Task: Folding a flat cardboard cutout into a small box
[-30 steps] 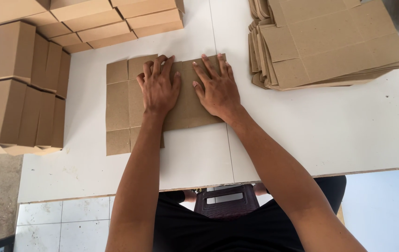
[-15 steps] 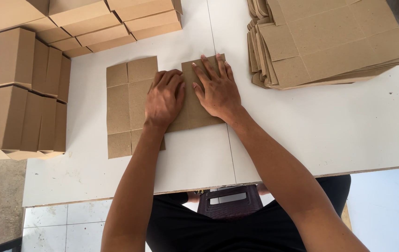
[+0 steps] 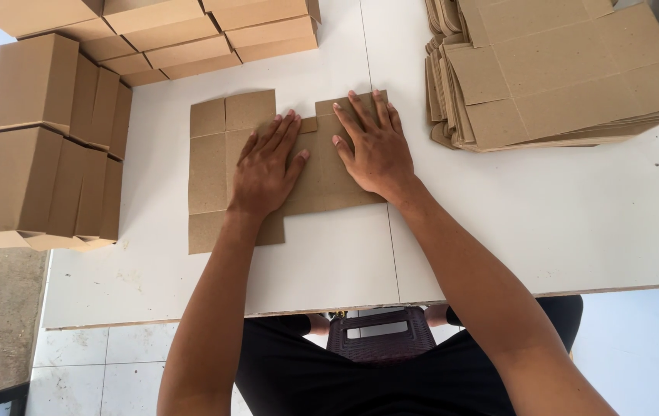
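Head view: I saw my left hand (image 3: 266,171) and right hand (image 3: 372,146) spread flat, pressing the cardboard blank (image 3: 210,169) mid-frame.

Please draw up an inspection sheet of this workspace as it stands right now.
Surface: white table, made of panels with a seam running under the work.
Job's things: flat cardboard box blank, brown, lying on the table with its right part folded over.
Clutter: stack of flat box blanks at the far right; rows of folded cardboard boxes along the left edge and the far edge.
Hands: left hand and right hand both lie flat, palms down, pressing on the blank.
Cables: nothing seen.
Surroundings: dark plastic stool under the table edge, pale tiled floor, the person's dark clothing.
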